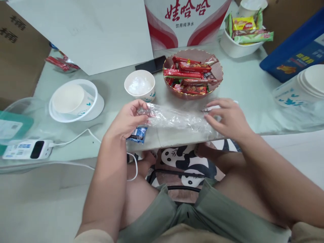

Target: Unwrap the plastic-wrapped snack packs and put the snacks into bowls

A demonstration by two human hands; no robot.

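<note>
In the head view, the left hand [124,118] pinches one end of a clear bag [174,117]; the bag stretches along the near edge of the table [113,91], in front of a pink bowl [187,95] of snacks [193,67]; the right hand [229,116] curls by the other end, though I cannot tell whether it grips; a blue packet [141,134] lies beside the left hand.

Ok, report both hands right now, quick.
Left hand: closed on one end of the clear plastic.
Right hand: fingers loosely curled by the other end and a slim white item; cannot tell if it grips either.
</note>
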